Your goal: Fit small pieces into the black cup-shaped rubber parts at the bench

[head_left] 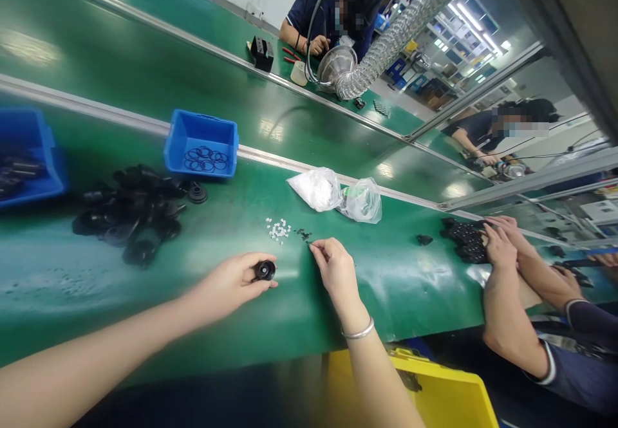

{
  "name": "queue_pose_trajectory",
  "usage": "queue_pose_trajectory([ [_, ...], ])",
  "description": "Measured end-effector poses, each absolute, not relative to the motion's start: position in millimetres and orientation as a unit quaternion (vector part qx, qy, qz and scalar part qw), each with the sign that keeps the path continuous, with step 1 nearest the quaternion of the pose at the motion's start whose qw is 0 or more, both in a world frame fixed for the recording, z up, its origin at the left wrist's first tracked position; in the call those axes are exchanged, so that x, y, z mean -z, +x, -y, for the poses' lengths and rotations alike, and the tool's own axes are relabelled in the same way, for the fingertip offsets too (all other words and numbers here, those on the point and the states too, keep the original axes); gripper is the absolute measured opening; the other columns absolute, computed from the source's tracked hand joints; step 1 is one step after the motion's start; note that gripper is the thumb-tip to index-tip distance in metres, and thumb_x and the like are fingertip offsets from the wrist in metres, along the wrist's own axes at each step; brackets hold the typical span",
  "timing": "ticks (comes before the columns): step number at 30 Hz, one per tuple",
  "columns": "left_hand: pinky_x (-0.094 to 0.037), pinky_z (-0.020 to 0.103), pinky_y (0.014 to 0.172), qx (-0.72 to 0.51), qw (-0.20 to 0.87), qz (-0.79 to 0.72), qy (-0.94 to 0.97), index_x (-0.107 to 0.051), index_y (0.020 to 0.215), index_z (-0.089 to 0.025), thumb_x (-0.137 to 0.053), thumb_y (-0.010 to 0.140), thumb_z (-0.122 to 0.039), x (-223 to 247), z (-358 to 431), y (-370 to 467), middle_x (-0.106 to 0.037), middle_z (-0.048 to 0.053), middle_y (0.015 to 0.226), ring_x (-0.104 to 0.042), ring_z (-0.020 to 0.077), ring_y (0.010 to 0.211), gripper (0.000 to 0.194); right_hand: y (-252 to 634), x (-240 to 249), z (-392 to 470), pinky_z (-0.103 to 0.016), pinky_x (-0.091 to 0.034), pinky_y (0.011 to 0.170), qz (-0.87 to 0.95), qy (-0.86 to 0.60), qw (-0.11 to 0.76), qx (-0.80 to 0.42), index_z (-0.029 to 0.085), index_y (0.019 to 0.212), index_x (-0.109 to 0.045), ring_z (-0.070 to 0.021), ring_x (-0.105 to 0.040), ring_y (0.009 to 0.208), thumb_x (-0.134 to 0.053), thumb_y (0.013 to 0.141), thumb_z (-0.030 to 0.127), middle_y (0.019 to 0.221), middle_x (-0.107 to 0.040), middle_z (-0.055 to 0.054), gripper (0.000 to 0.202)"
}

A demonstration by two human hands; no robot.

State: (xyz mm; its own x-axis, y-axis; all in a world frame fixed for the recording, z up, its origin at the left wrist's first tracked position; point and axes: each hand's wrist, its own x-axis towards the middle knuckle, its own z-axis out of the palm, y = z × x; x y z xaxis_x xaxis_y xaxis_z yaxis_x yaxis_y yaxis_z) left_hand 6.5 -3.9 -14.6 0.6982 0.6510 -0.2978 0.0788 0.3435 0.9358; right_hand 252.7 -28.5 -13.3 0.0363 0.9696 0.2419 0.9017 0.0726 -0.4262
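Observation:
My left hand [241,281] is closed around a black round part [265,270], its hollow end facing up and a pale spot at its centre. My right hand [333,264], with a silver bangle on the wrist, has thumb and forefinger pinched at the edge of a small pile of tiny black pieces [303,233]. Whatever is between those fingertips is too small to make out. Just left of that pile lie scattered small white pieces [279,230]. Behind them stand a clear bag of white pieces [318,190] and another clear plastic bag [363,201].
A blue bin [201,141] holds black rings; another blue bin [29,158] holds dark parts. Black parts [140,212] are heaped at left. A co-worker's hands [502,241] touch black parts [463,240] at right. A yellow crate [449,389] stands below the table's edge.

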Motion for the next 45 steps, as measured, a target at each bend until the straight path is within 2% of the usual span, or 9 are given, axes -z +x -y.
queue_pose_trajectory([
  [7, -0.049, 0.038, 0.093, -0.197, 0.773, -0.334, 0.501, -0.053, 0.119, -0.020, -0.063, 0.079, -0.032, 19, 2, 6, -0.069, 0.007, 0.109, -0.066, 0.0264, 0.104, 0.042, 253, 16, 37, -0.030, -0.048, 0.073, 0.704, -0.657, 0.259, -0.080, 0.019, 0.087, -0.059, -0.0170, -0.056, 0.078, -0.044, 0.096, 0.025, 0.084, -0.057, -0.005, 0.019],
  [18, -0.049, 0.034, 0.083, -0.197, 0.781, -0.331, 0.492, -0.051, 0.119, -0.018, -0.063, 0.079, -0.027, 16, 3, 9, -0.064, 0.010, 0.115, -0.066, 0.0260, 0.103, 0.042, 229, 12, 45, -0.026, -0.042, 0.059, 0.694, -0.633, 0.315, -0.133, 0.018, 0.082, -0.062, -0.0130, -0.050, 0.063, -0.054, 0.092, 0.023, 0.074, -0.055, -0.001, 0.014],
  [20, -0.048, 0.032, 0.080, -0.203, 0.771, -0.331, 0.505, -0.052, 0.118, -0.018, -0.063, 0.078, -0.028, 18, 2, 10, -0.067, 0.007, 0.105, -0.067, 0.0239, 0.098, 0.042, 213, 4, 49, -0.026, -0.044, 0.060, 0.703, -0.606, 0.334, -0.165, 0.019, 0.083, -0.062, -0.0128, -0.052, 0.064, -0.055, 0.091, 0.022, 0.075, -0.057, -0.001, 0.011],
  [22, -0.047, 0.027, 0.068, -0.200, 0.749, -0.338, 0.534, -0.053, 0.118, -0.019, -0.062, 0.079, -0.029, 18, 2, 10, -0.066, 0.001, 0.084, -0.066, 0.0193, 0.080, 0.042, 198, -2, 53, -0.026, -0.046, 0.062, 0.721, -0.573, 0.341, -0.190, 0.020, 0.086, -0.062, -0.0132, -0.055, 0.069, -0.055, 0.092, 0.021, 0.077, -0.058, -0.002, 0.009],
  [26, -0.032, 0.022, 0.049, -0.188, 0.690, -0.358, 0.601, -0.055, 0.118, -0.020, -0.058, 0.080, -0.029, 16, 3, 9, -0.047, -0.007, 0.057, -0.048, 0.0121, 0.053, 0.039, 183, 1, 53, -0.027, -0.049, 0.063, 0.750, -0.543, 0.328, -0.189, 0.020, 0.092, -0.062, -0.0141, -0.057, 0.072, -0.052, 0.093, 0.020, 0.080, -0.059, -0.004, 0.010],
  [34, -0.034, 0.022, 0.049, -0.193, 0.669, -0.370, 0.614, -0.056, 0.117, -0.021, -0.059, 0.079, -0.031, 14, 3, 9, -0.046, -0.007, 0.057, -0.046, 0.0124, 0.053, 0.040, 181, 11, 54, -0.029, -0.052, 0.066, 0.764, -0.553, 0.303, -0.139, 0.018, 0.098, -0.062, -0.0157, -0.059, 0.075, -0.049, 0.094, 0.017, 0.083, -0.059, -0.006, 0.014],
  [36, -0.038, 0.023, 0.051, -0.197, 0.687, -0.369, 0.593, -0.057, 0.117, -0.021, -0.060, 0.078, -0.030, 18, 3, 8, -0.051, -0.005, 0.060, -0.051, 0.0135, 0.056, 0.041, 181, 12, 58, -0.030, -0.053, 0.068, 0.773, -0.546, 0.296, -0.132, 0.018, 0.104, -0.063, -0.0165, -0.060, 0.077, -0.048, 0.094, 0.016, 0.085, -0.060, -0.007, 0.017],
  [40, -0.049, 0.028, 0.069, -0.216, 0.732, -0.356, 0.539, -0.056, 0.118, -0.020, -0.062, 0.075, -0.027, 24, 1, 7, -0.067, 0.002, 0.086, -0.063, 0.0186, 0.077, 0.044, 182, 15, 66, -0.033, -0.053, 0.072, 0.795, -0.525, 0.273, -0.135, 0.022, 0.126, -0.054, -0.0183, -0.060, 0.083, -0.046, 0.093, 0.012, 0.094, -0.058, -0.009, 0.035],
  [45, -0.050, 0.034, 0.081, -0.225, 0.765, -0.339, 0.499, -0.053, 0.121, -0.017, -0.062, 0.075, -0.023, 26, -1, 7, -0.067, 0.008, 0.106, -0.065, 0.0221, 0.092, 0.048, 181, 15, 69, -0.035, -0.053, 0.076, 0.800, -0.519, 0.259, -0.153, 0.024, 0.140, -0.040, -0.0199, -0.058, 0.090, -0.045, 0.092, 0.008, 0.100, -0.054, -0.011, 0.051],
])
